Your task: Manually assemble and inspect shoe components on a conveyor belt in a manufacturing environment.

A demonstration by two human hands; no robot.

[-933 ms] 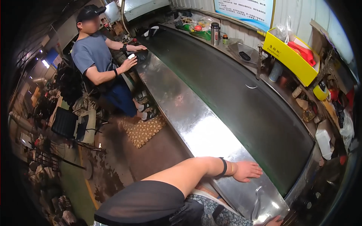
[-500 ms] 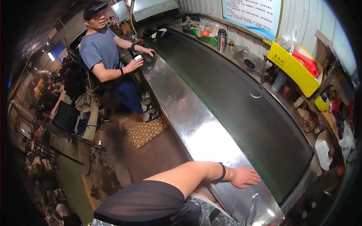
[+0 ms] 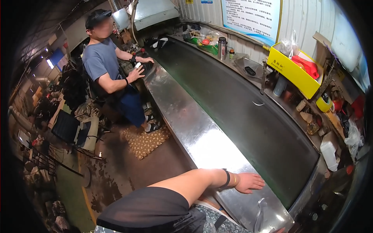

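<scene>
My left hand (image 3: 250, 183) lies palm down on a shiny metal ledge (image 3: 202, 143), fingers stretched toward the dark belt-like surface (image 3: 241, 112) beside it. It holds nothing. A black band and a thin gold bracelet are on that wrist. At the lower edge a small bit of skin, seemingly my right hand (image 3: 280, 230), shows; its fingers are cut off from view. Close to it on the ledge is a thin, pale looped thing (image 3: 259, 211), whose kind I cannot make out. A thin white curved strip (image 3: 258, 103) lies on the dark surface.
Another person (image 3: 101, 64) stands at the ledge's far end, holding something small and white. On the right-hand side shelf are a thermos (image 3: 222, 49), a yellow box (image 3: 291, 73) and a white jug (image 3: 329, 152). A patterned mat (image 3: 147, 142) and a chair (image 3: 77, 130) are at left.
The whole view has shifted slightly. My left hand stays flat on the ledge. The other person's head has turned a little, and a bit of skin at the lower edge shows more.
</scene>
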